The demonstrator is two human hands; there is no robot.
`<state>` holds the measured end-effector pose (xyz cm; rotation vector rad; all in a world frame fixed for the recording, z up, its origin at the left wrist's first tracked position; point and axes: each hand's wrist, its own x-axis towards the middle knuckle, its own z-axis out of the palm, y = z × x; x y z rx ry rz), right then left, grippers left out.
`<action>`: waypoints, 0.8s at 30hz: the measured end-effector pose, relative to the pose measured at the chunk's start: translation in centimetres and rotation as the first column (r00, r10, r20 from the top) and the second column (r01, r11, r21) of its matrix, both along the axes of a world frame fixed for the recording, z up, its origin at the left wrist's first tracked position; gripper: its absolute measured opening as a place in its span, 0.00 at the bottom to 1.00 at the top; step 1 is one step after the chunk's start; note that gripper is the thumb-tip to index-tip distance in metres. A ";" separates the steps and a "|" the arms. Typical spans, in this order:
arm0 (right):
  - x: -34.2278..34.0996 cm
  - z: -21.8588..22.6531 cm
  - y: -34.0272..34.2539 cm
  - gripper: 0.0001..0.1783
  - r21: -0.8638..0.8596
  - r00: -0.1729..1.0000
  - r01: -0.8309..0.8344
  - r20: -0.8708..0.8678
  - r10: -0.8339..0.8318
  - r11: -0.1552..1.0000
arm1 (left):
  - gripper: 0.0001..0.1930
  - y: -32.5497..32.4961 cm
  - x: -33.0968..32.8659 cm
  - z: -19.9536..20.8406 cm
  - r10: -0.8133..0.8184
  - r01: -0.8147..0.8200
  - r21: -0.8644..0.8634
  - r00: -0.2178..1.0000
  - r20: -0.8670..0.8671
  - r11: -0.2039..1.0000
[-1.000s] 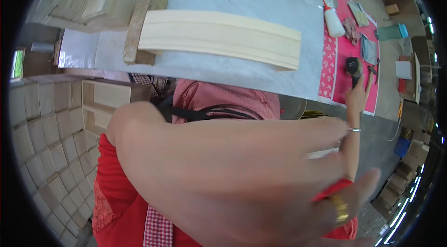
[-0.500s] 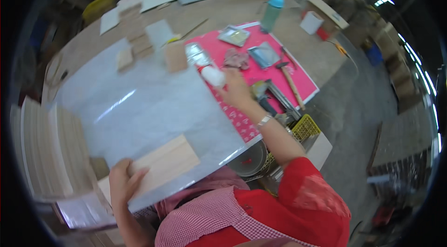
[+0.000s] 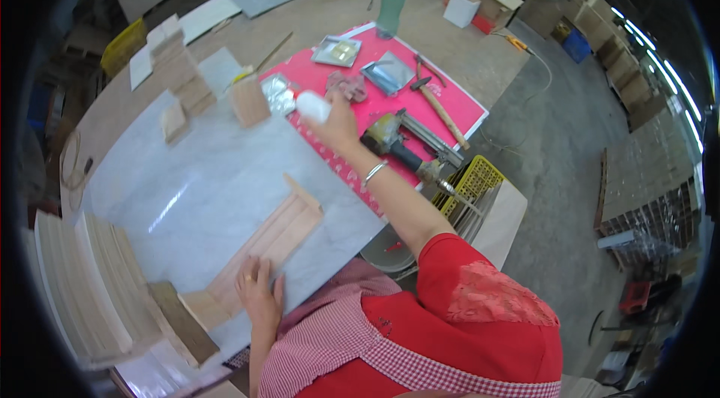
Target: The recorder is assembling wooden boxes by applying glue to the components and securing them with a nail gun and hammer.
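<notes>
My right hand [image 3: 337, 122] is wrapped round a white squeeze bottle [image 3: 312, 107] with a red tip, beside a foil-wrapped tray [image 3: 279, 94] at the pink sheet's left edge. Fingers stretched out, my left hand [image 3: 259, 294] rests on the near edge of a long pale wooden piece [image 3: 279, 229] on the table. That piece shows lengthwise strips and a short upright bit at its far end. At its near end lies a shorter pale block [image 3: 206, 309], next to a darker wooden strip [image 3: 184, 323].
On the pink sheet [image 3: 472, 114] lie a nail gun [image 3: 397, 144], a hammer [image 3: 441, 113], a cloth [image 3: 346, 87] and small trays. A green bottle [image 3: 391, 8] stands behind. Stacked boards [image 3: 97, 285] fill the left; wood blocks [image 3: 184, 79] stand farther back. A yellow basket [image 3: 480, 177] hangs right.
My view has swung, shifting the scene leftward. The bottle in my right hand has moved farther away along the foil tray. My left hand has slid rightward along the wood, which now shows its strips.
</notes>
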<state>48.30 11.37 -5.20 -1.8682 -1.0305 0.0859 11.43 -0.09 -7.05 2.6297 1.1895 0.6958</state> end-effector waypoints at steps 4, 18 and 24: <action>-1.1 5.7 -2.6 0.32 0.188 0.975 0.072 0.196 -0.109 0.980 | 0.39 0.9 0.0 -0.5 0.107 -0.116 -0.103 0.991 -0.086 0.988; -18.8 8.5 -11.0 0.28 0.114 0.585 -0.800 -0.067 0.808 0.589 | 0.33 -0.5 2.1 -0.7 0.150 -0.175 -0.247 0.982 -0.115 0.953; -21.7 7.3 -12.4 0.35 0.240 0.352 -0.884 -0.222 0.909 0.401 | 0.30 0.1 2.3 -3.6 0.186 -0.186 -0.025 0.952 0.244 0.982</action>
